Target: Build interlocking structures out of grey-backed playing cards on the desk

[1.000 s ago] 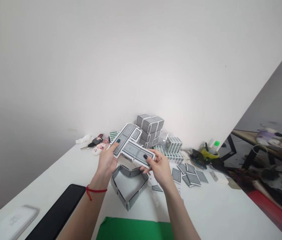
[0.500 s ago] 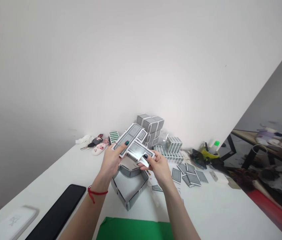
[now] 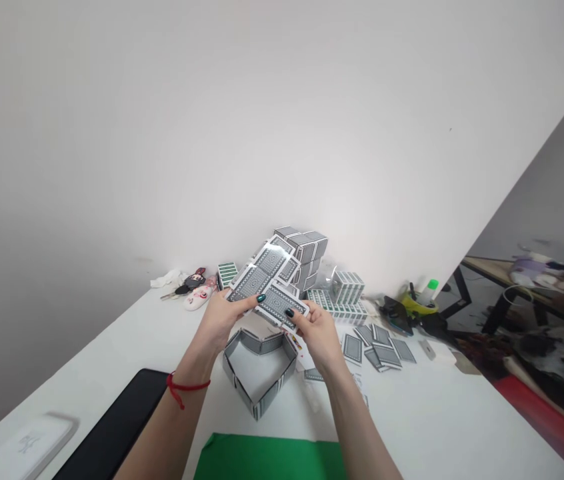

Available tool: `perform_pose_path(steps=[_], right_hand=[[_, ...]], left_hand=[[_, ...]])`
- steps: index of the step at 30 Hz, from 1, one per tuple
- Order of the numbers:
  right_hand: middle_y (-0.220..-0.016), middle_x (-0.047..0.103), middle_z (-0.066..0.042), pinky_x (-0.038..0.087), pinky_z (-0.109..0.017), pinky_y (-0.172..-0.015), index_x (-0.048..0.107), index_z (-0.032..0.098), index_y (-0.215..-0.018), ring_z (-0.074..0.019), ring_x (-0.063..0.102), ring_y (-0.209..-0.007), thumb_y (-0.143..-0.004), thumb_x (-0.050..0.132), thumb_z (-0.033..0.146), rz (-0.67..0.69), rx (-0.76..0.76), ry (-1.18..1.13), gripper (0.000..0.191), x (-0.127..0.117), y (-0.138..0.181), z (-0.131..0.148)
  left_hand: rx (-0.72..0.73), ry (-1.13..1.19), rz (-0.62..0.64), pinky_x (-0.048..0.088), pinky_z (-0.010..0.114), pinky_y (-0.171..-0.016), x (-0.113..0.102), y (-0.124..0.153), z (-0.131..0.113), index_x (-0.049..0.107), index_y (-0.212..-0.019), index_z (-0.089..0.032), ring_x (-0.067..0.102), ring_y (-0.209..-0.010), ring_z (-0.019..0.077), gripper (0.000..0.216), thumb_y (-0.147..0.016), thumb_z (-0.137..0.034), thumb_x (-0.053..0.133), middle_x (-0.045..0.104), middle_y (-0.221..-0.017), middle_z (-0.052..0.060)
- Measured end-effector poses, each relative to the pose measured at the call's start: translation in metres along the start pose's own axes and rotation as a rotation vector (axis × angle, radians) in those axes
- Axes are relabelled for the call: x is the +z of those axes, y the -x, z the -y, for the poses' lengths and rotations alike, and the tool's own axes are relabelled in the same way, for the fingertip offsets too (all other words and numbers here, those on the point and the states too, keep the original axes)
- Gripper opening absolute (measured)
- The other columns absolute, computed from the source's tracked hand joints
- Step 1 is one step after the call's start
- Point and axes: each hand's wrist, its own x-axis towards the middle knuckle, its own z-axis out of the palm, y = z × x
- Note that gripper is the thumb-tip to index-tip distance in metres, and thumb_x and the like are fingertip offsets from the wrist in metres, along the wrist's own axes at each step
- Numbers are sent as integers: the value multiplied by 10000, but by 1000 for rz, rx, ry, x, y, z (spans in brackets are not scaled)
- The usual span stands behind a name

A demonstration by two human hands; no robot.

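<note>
- Left hand (image 3: pixel 221 319) is pinching the playing-card panel (image 3: pixel 263 268) at its near-left edge.
- Right hand (image 3: pixel 318 327) is pinching its right end.
- Panel is hanging near the far side of the heart-shaped card frame (image 3: pixel 276 388).
- Loose playing cards (image 3: pixel 386 355) are lying right of that frame.

Both bare arms reach in from the near side, the left forearm (image 3: pixel 175 417) slanting far and rightward, the right forearm (image 3: pixel 359 417) far and leftward, so I see the hands nearly meet without touching. The left hand (image 3: pixel 221 321) pinches, its dark-nailed thumb (image 3: pixel 249 305) pointing right. The right hand (image 3: pixel 319 331) pinches too, thumb aimed far and left, fingers curled. Both wrists are raised.
</note>
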Motion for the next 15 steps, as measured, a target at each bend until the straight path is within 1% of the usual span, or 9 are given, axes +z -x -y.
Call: perform_pose_path(steps=[2,4,6,8,11,13,15], right_hand=[[-568,581,48,330,-189,-454,582,158,-743,-70,464,-467,-595,738,351,5,9,3,289,-2,0,2],[-541,572,48,293,-185,-429,583,155,-748,-64,435,-437,-596,740,366,13,26,32,304,-5,1,5],[-519,565,45,256,-185,-411,585,150,-754,-60,403,-415,-600,739,379,34,44,65,315,-9,2,8],[-505,554,45,248,-190,-410,590,148,-757,-61,385,-409,-595,743,392,53,59,81,330,-13,2,10],[-485,527,55,251,-194,-414,597,148,-732,-61,368,-406,-565,761,403,51,66,98,346,-16,2,12],[-461,497,66,228,-190,-412,598,149,-696,-55,343,-405,-556,766,399,47,51,129,333,-17,2,12],[-456,481,72,213,-186,-417,603,150,-686,-52,332,-413,-569,758,388,43,25,161,308,-18,0,10]], left_hand=[[-24,33,62,488,375,-828,-1,0,-1,667,-958,-128,636,-899,249,440,-547,-219,797,697,-966,96],[-90,88,163,481,392,-850,-7,0,-2,672,-961,-131,642,-881,243,413,-582,-248,788,700,-956,100],[-170,153,264,481,416,-854,-16,-2,0,686,-923,-122,654,-831,240,377,-618,-326,768,709,-907,111],[-208,199,328,484,442,-850,-27,-4,2,692,-913,-121,658,-802,244,409,-622,-402,753,711,-881,119],[-241,221,417,476,470,-862,-35,-5,5,682,-954,-141,646,-862,264,448,-612,-422,754,698,-956,123],[-242,191,424,466,465,-883,-32,-4,6,677,-967,-141,634,-911,266,413,-629,-365,757,681,-1020,126],[-209,135,369,457,439,-899,-24,-3,6,674,-974,-139,630,-928,251,362,-644,-264,755,667,-1062,122]])
